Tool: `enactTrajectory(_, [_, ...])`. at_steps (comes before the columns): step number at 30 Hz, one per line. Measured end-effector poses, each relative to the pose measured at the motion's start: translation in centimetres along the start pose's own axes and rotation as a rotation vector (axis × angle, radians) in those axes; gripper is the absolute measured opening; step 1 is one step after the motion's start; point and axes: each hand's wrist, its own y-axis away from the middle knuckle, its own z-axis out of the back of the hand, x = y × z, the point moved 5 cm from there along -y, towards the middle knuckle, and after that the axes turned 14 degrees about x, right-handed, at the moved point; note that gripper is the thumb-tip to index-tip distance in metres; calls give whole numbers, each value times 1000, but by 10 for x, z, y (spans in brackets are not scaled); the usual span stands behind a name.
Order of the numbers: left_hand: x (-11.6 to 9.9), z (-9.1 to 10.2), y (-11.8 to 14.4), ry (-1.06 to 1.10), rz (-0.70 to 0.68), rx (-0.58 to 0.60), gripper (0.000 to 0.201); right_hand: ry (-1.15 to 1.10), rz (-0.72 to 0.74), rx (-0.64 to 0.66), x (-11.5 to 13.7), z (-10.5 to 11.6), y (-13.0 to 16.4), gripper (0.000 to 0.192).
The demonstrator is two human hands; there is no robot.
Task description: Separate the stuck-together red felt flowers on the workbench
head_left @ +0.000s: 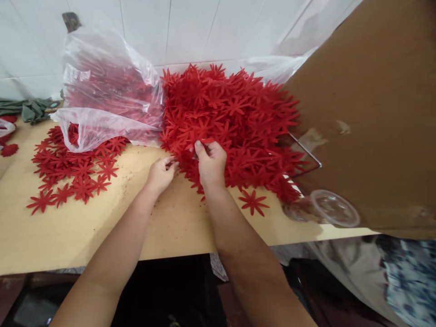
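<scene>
A big heap of red flower-shaped cutouts (235, 106) with narrow petals lies on the table against the wall. At its front edge, my right hand (211, 163) pinches a red flower cutout (206, 141) between thumb and fingers; most of that piece is hidden by the hand or merges with the heap. Just left of it, my left hand (161, 175) is at the heap's lower left corner, its fingers curled in with the thumb close to them. Whether anything is between those fingers cannot be made out. One loose flower cutout (253, 202) lies right of my right forearm.
A clear plastic bag (112, 86) of red pieces stands at the back left, with a smaller pile of flower cutouts (81, 175) before it. On the right are a large brown board (371, 122) and a clear plastic cup (335, 209) on its side. Dark green cloth (34, 110) lies far left.
</scene>
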Motion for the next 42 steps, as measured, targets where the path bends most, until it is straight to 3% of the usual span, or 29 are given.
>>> enactTrajectory(3, [4, 8, 0, -140, -17, -75, 16, 60, -26, 18, 2, 2, 0, 29])
enactTrajectory(7, [0, 15, 2, -148, -47, -145, 21, 75, -9, 88, 5, -5, 3, 35])
enactTrajectory(11, [-15, 15, 7, 126, -130, -116, 25, 59, -18, 211, 5, -18, 7, 25])
enactTrajectory(13, [-20, 13, 8, 314, -116, -36, 32, 88, -33, 269, 4, -24, 8, 22])
enactTrajectory(16, [-22, 12, 9, 424, -77, 10, 27, 110, -26, 354, 1, -29, 8, 24])
enactTrajectory(24, [-13, 19, 8, 541, -3, -148, 15, 104, -37, 495, 3, -37, 11, 37])
enactTrajectory(27, [-4, 34, 8, 673, 59, -289, 14, 141, 7, 397, 10, -26, 8, 32])
enactTrajectory(30, [4, 51, 9, 753, 74, -414, 14, 224, 95, 104, 18, 3, 1, 23])
enactTrajectory(33, [2, 50, 7, 688, 39, -322, 16, 501, 229, -206, 33, 31, 1, 22])
enactTrajectory(36, [-5, 33, 5, 567, 9, -190, 17, 748, 300, -306, 47, 34, 7, 35])
enactTrajectory(38, [-9, 23, 4, 475, 14, -135, 18, 746, 308, -203, 49, 21, 10, 32])
enactTrajectory(42, [-10, 13, 1, 346, 80, -68, 18, 453, 187, 207, 29, -17, 14, 24])
